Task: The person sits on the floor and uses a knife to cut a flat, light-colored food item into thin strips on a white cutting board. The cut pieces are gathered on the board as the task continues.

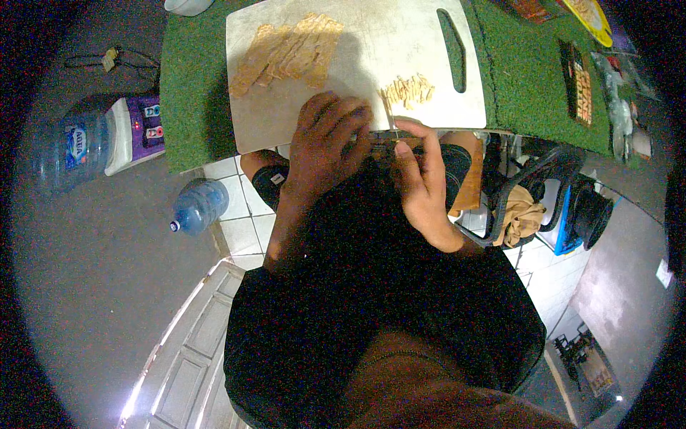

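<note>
A white plastic cutting board (pixel 343 115) lies before me on a green, turf-like cover. At its far left are overlapping thin, pale brown food strips (pixel 292 51). A small pile of finely cut pieces (pixel 411 91) sits towards the right. My left hand (pixel 329 137) rests at the near edge of the board with bent fingers; whether anything is under them is hidden. My right hand (pixel 426 171) is at the same edge, thumb and forefinger pinching a thin, narrow object (pixel 391 115), perhaps a knife blade seen edge-on, beside the cut pieces.
Left of the table stand a water dispenser (pixel 136 131) with an Aqua bottle (pixel 75 147) and another large plastic bottle (pixel 201 206) on the floor. Packets (pixel 581 83) and a yellow-rimmed plate (pixel 592 16) lie at right. Below them are a chair frame (pixel 514 187) and cloth (pixel 520 214).
</note>
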Action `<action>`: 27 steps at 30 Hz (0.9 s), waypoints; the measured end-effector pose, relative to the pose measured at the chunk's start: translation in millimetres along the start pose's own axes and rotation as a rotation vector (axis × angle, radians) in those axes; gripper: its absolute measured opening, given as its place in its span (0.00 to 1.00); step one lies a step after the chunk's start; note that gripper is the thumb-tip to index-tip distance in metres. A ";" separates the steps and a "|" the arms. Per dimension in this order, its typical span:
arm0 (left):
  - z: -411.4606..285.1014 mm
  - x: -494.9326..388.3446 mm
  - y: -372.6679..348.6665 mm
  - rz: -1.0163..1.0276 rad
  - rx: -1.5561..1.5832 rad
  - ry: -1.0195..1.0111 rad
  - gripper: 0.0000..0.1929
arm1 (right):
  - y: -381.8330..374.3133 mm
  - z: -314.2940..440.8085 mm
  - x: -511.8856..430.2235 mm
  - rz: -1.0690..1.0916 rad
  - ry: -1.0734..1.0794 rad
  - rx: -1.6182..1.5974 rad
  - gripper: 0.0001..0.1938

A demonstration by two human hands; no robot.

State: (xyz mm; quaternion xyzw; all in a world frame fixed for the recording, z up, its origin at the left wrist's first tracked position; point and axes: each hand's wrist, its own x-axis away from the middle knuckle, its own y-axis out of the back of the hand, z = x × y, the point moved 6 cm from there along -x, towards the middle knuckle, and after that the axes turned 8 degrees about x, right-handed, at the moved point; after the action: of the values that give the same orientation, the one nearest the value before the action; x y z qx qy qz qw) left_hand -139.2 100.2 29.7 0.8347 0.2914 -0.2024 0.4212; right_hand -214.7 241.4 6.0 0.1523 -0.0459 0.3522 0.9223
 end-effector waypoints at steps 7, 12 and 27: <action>0.2 0.0 -1.2 0.029 -0.022 0.027 0.14 | -8.6 -13.4 8.0 0.007 -0.031 -0.027 0.13; 1.9 1.4 -1.9 0.027 -0.020 0.025 0.14 | -23.8 -12.6 10.5 0.028 0.025 -0.092 0.12; 4.8 1.9 -1.1 0.064 -0.002 0.011 0.14 | -26.6 -5.7 14.1 0.028 -0.184 -0.136 0.10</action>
State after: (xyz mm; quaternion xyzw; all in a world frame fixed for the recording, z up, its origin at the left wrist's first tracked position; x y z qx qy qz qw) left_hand -138.9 97.4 25.3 0.8443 0.2672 -0.1838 0.4265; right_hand -186.6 233.4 -3.3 0.1204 -0.1561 0.3459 0.9173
